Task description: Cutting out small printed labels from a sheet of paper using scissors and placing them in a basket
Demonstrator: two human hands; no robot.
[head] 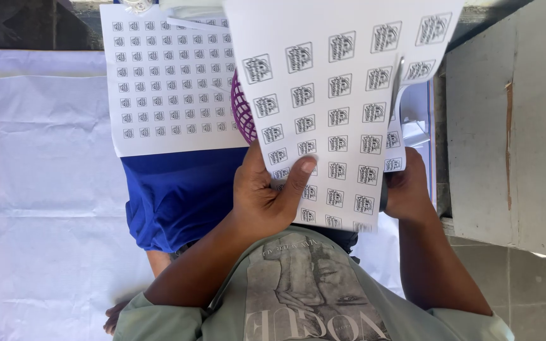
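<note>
My left hand (266,196) pinches the lower edge of a white paper sheet (342,82), thumb on top. The sheet carries rows of small printed square emblems. My right hand (407,187) is at the sheet's right edge, closed on scissors. Their thin metal blade (398,81) runs up along a cut, and a narrow strip of emblems (393,142) hangs partly split off the sheet. The scissor handles are mostly hidden behind the paper.
A second printed sheet (172,82) lies across my blue-clad lap (178,189). A purple mesh basket (241,107) peeks out between the two sheets. White cloth (39,189) covers the floor on the left. A grey concrete slab (513,126) stands at the right.
</note>
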